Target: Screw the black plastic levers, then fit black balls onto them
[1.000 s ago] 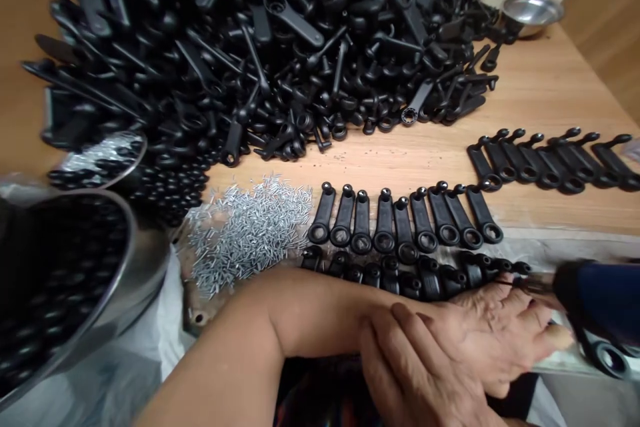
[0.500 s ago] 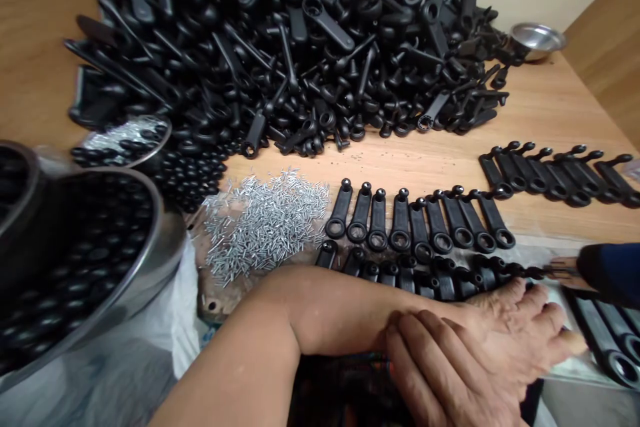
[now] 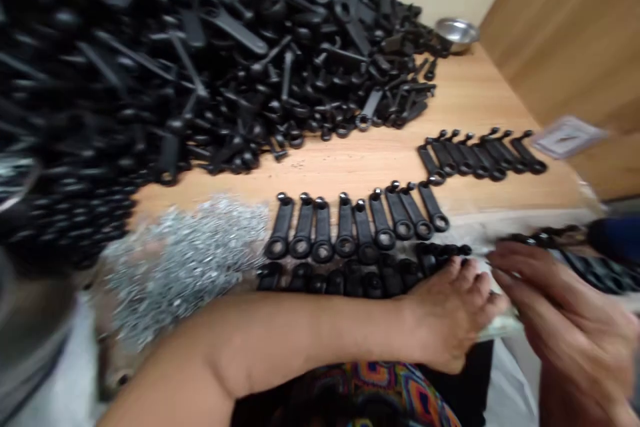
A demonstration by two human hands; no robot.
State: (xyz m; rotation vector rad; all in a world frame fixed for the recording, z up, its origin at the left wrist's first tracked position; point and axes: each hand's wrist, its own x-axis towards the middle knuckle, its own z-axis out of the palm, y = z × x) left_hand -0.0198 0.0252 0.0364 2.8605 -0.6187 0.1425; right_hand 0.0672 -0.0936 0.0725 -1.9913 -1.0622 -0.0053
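Observation:
My left hand (image 3: 453, 313) lies with its fingers apart at the right end of a low row of black plastic wrench-shaped handles (image 3: 340, 280), with the forearm across the row's front. My right hand (image 3: 565, 310) is blurred, its fingertips close to a black handle (image 3: 543, 237) at the right. Whether those fingers hold anything is hidden by the blur. Above stands a neat row of similar handles (image 3: 353, 227), and a further row (image 3: 480, 153) lies farther right. A dark blue object (image 3: 615, 239), too blurred to name, sits at the right edge.
A huge heap of black handles (image 3: 240, 60) rises behind on the wooden table (image 3: 350, 163). A spread of steel pins (image 3: 185, 267) lies to the left. A steel bowl (image 3: 456, 33) stands at the back, and a white card (image 3: 567, 137) lies right, near a wooden panel (image 3: 560, 33).
My right hand has moved from below the left hand to its right. My left hand has shifted left. The whole scene has slid left in the picture, and the big bowl has mostly left view.

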